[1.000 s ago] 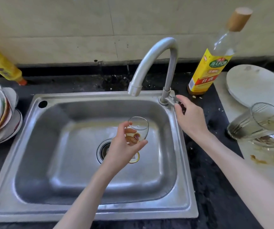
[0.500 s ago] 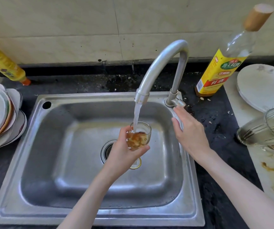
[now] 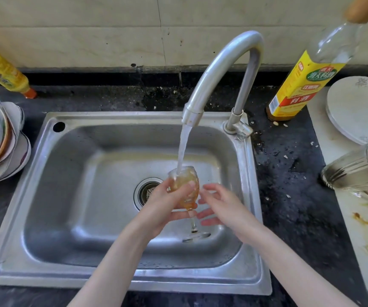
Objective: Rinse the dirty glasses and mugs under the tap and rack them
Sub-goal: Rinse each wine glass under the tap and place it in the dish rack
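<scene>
A dark speckled surface (image 3: 289, 196) carries a steel sink (image 3: 45, 218). Over the basin, the curved tap (image 3: 223, 69) pours a stream of water (image 3: 184, 149) into a stemmed glass (image 3: 187, 189) holding brownish liquid. The left hand (image 3: 165, 209) grips the glass bowl, fingers curled around it. The right hand (image 3: 225, 207) hovers just beside the glass, fingers straight and spread.

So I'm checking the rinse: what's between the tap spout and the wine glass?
In the head view, only the running water stream from tap spout into the wine glass, which the left hand holds.
</scene>
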Demonstrator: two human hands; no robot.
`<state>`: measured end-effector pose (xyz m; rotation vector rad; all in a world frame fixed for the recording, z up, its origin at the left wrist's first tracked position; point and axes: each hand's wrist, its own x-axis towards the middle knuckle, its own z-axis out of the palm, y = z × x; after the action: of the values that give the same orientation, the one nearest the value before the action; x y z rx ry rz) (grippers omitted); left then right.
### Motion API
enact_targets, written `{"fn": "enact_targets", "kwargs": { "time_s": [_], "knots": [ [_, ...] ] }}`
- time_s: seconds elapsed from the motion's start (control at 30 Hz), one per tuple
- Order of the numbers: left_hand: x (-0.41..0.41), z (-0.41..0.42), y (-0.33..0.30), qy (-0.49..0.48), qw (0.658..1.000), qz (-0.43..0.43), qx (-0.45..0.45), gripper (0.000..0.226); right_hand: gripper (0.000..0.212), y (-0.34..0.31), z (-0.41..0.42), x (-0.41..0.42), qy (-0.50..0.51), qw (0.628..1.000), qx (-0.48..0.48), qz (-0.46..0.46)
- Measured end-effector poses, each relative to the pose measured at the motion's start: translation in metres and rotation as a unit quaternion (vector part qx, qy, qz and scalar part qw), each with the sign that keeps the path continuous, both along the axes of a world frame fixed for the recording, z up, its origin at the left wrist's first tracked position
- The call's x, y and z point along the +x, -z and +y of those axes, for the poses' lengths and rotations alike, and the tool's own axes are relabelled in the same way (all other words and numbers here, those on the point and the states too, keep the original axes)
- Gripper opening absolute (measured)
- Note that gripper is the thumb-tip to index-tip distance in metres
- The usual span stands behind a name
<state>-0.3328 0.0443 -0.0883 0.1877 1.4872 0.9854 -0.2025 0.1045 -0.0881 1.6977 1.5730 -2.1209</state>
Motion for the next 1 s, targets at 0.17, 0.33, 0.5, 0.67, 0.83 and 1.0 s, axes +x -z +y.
{"fn": "enact_targets", "kwargs": {
  "time_s": [0.17, 0.33, 0.5, 0.67, 0.83, 1.0],
  "knots": [
    [-0.004, 0.0, 0.016, -0.038, 0.992, -0.074, -0.098, 0.031, 0.029, -0.001, -0.01, 0.0, -0.012, 0.998, -0.063, 0.011],
    [-0.007, 0.005, 0.014, -0.038, 0.992, -0.074, -0.098, 0.029, 0.038, -0.006, -0.006, -0.008, -0.04, 0.997, -0.055, 0.044],
    [-0.026, 0.012, 0.013, -0.08, 0.994, -0.06, -0.042, 0.042, 0.023, -0.002, 0.004, -0.024, -0.013, 0.996, -0.027, 0.082],
    [-0.037, 0.011, 0.008, -0.042, 0.997, -0.036, 0.06, 0.06, 0.015, -0.002, 0.006, -0.022, 0.022, 0.949, -0.191, 0.252],
    [-0.025, 0.016, 0.004, 0.01, 0.993, 0.061, 0.1, 0.065, 0.024, -0.006, 0.009, -0.026, -0.091, 0.976, -0.091, 0.175],
    [-0.016, 0.026, 0.001, 0.008, 0.986, 0.124, 0.111, 0.065, 0.028, 0.001, 0.002, -0.035, 0.002, 0.987, 0.028, 0.156]
  ]
}}
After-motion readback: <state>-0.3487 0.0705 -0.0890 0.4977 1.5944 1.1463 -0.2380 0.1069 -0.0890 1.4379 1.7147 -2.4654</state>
